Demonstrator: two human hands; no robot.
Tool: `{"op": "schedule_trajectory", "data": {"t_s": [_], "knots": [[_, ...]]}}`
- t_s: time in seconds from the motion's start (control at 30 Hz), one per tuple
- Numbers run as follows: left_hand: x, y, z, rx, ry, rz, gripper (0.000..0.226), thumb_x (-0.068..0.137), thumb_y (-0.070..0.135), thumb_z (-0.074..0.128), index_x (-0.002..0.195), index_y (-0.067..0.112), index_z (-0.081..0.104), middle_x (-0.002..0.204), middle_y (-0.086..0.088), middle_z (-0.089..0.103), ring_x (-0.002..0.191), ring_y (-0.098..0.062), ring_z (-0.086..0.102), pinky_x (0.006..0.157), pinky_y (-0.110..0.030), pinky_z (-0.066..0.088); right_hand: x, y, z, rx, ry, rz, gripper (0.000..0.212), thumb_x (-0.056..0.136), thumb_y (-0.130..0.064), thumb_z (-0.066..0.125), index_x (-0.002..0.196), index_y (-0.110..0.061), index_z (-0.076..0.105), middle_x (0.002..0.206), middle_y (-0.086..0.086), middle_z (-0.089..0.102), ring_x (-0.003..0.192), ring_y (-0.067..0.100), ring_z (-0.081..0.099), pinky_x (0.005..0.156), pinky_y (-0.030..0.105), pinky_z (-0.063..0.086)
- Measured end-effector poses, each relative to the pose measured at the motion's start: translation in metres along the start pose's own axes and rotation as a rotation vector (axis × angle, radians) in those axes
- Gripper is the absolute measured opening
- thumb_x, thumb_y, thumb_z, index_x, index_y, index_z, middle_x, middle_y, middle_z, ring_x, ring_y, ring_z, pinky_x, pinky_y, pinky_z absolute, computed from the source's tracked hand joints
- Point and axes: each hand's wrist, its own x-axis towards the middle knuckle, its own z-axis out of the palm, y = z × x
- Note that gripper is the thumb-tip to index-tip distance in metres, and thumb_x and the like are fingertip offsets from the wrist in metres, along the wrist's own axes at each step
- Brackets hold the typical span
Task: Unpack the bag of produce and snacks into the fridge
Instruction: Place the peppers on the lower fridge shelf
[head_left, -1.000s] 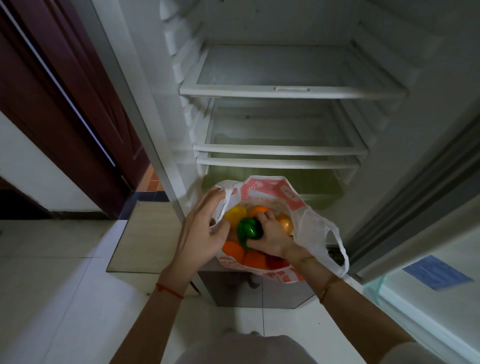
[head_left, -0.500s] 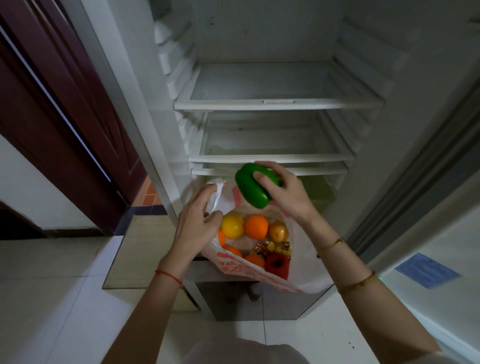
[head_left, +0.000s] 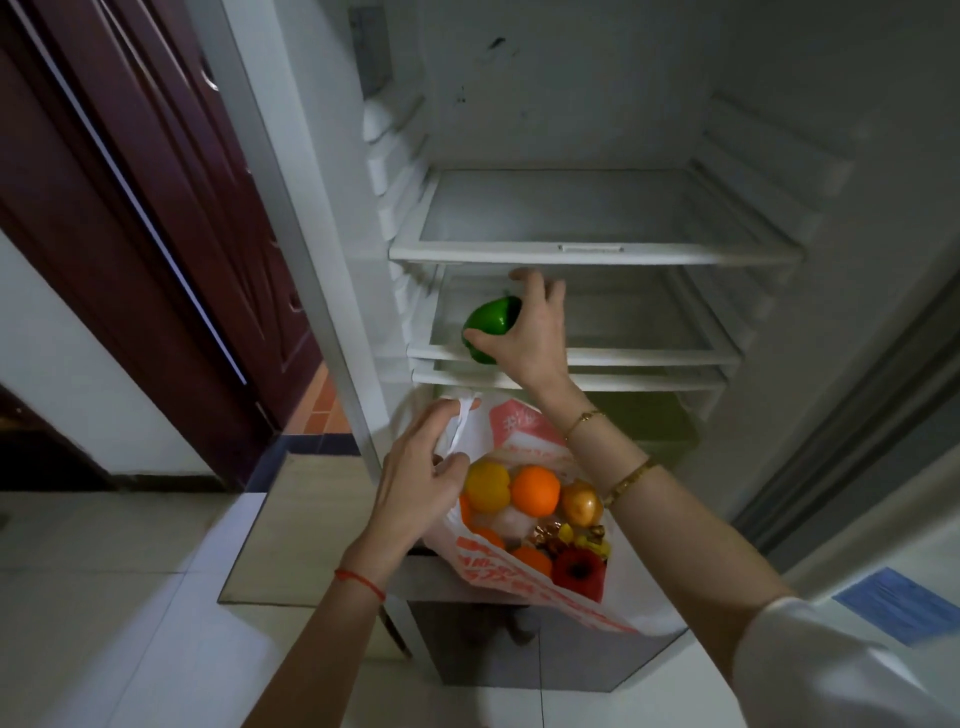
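Note:
My right hand (head_left: 535, 332) grips a green bell pepper (head_left: 488, 325) at the front left of the fridge's middle shelf (head_left: 649, 356); whether the pepper touches the shelf I cannot tell. My left hand (head_left: 415, 483) holds the left handle of the white and red plastic bag (head_left: 524, 577), keeping it wide. Inside the bag lie a yellow pepper (head_left: 485, 486), an orange (head_left: 535, 491), an onion (head_left: 581, 504), a red pepper (head_left: 577, 567), more oranges and some gold-wrapped snacks (head_left: 566, 538). The bag rests on the ledge below the shelves.
The top shelf (head_left: 592, 252) is bare. A greenish crisper drawer (head_left: 649, 421) sits under the lowest shelf. The fridge's left wall (head_left: 291, 208) stands beside a dark red door (head_left: 130, 171). The open fridge door (head_left: 883, 571) is at the right. The floor is pale tile.
My right hand lifted the green pepper out of the bag and carried it up and forward to the middle shelf. The left hand stayed on the bag handle.

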Motion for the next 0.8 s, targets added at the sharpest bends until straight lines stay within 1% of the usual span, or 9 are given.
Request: {"op": "schedule_trajectory", "data": {"t_s": [0.1, 0.13, 0.2, 0.27, 0.4, 0.47, 0.6, 0.7, 0.8], "knots": [[0.001, 0.002, -0.002, -0.011, 0.021, -0.001, 0.061, 0.086, 0.003, 0.055, 0.121, 0.052, 0.049, 0.12, 0.026, 0.056, 0.061, -0.025, 0.061, 0.059, -0.033, 0.054, 0.013, -0.001, 0.014, 0.024, 0.027, 0.039, 0.082, 0.062, -0.022, 0.091, 0.124, -0.007, 0.04, 0.128, 0.009, 0.04, 0.107, 0.012, 0.041, 0.102, 0.025, 0.043], [0.001, 0.003, -0.003, -0.015, 0.029, -0.002, 0.062, 0.086, 0.003, 0.056, 0.124, 0.051, 0.049, 0.118, 0.03, 0.054, 0.062, -0.027, 0.061, 0.059, -0.032, 0.053, 0.016, 0.0, 0.017, 0.019, 0.031, 0.055, 0.081, 0.062, -0.025, 0.091, 0.123, -0.006, 0.041, 0.126, 0.01, 0.042, 0.105, 0.011, 0.04, 0.099, 0.023, 0.043], [0.001, 0.002, -0.003, -0.021, 0.033, 0.001, 0.062, 0.086, 0.003, 0.055, 0.125, 0.051, 0.049, 0.117, 0.037, 0.051, 0.063, -0.026, 0.061, 0.06, -0.032, 0.053, 0.022, 0.003, 0.023, -0.005, 0.049, 0.052, 0.079, 0.062, -0.03, 0.091, 0.122, -0.006, 0.045, 0.123, 0.01, 0.047, 0.106, 0.014, 0.045, 0.098, 0.027, 0.046], [0.003, 0.001, -0.004, -0.026, 0.036, -0.001, 0.062, 0.086, 0.003, 0.055, 0.123, 0.052, 0.048, 0.118, 0.041, 0.049, 0.067, -0.017, 0.062, 0.063, -0.032, 0.054, 0.029, 0.005, 0.03, -0.029, 0.05, 0.023, 0.079, 0.062, -0.036, 0.09, 0.123, -0.008, 0.049, 0.121, 0.009, 0.054, 0.113, 0.022, 0.05, 0.098, 0.035, 0.048], [0.006, -0.002, -0.005, -0.016, 0.019, 0.028, 0.055, 0.084, 0.013, 0.052, 0.129, 0.044, 0.05, 0.121, 0.045, 0.045, 0.093, -0.003, 0.061, 0.074, -0.032, 0.056, 0.041, 0.006, 0.045, 0.067, -0.009, 0.018, 0.077, 0.06, -0.032, 0.091, 0.119, -0.011, 0.045, 0.12, 0.008, 0.055, 0.114, 0.025, 0.051, 0.097, 0.041, 0.05], [0.008, -0.004, -0.005, -0.011, 0.006, 0.032, 0.054, 0.084, 0.014, 0.052, 0.13, 0.042, 0.049, 0.122, 0.047, 0.042, 0.101, 0.003, 0.057, 0.079, -0.034, 0.057, 0.044, 0.007, 0.052, 0.105, -0.008, 0.001, 0.082, 0.059, -0.028, 0.092, 0.121, -0.009, 0.042, 0.123, 0.009, 0.049, 0.116, 0.025, 0.049, 0.101, 0.038, 0.048], [0.009, -0.009, -0.005, -0.007, 0.009, 0.031, 0.052, 0.086, 0.008, 0.054, 0.134, 0.028, 0.053, 0.119, 0.051, 0.039, 0.102, 0.023, 0.048, 0.083, -0.032, 0.057, 0.045, 0.008, 0.062, 0.143, -0.008, -0.019, 0.091, 0.059, -0.021, 0.093, 0.127, -0.003, 0.035, 0.128, 0.012, 0.041, 0.12, 0.023, 0.045, 0.106, 0.032, 0.042], [0.009, -0.01, -0.005, -0.017, 0.012, 0.031, 0.052, 0.083, 0.015, 0.052, 0.134, 0.03, 0.052, 0.121, 0.048, 0.041, 0.102, 0.016, 0.051, 0.081, -0.037, 0.058, 0.045, 0.01, 0.066, 0.159, -0.017, -0.019, 0.095, 0.059, -0.02, 0.092, 0.132, -0.006, 0.033, 0.131, 0.011, 0.044, 0.123, 0.025, 0.046, 0.108, 0.036, 0.042], [0.006, -0.006, -0.006, -0.023, 0.002, 0.044, 0.05, 0.083, 0.017, 0.051, 0.127, 0.04, 0.048, 0.118, 0.052, 0.04, 0.09, 0.004, 0.051, 0.079, -0.041, 0.058, 0.046, 0.012, 0.068, 0.094, -0.023, -0.038, 0.094, 0.061, -0.022, 0.091, 0.134, -0.008, 0.033, 0.132, 0.011, 0.046, 0.123, 0.027, 0.046, 0.107, 0.04, 0.042]]}}
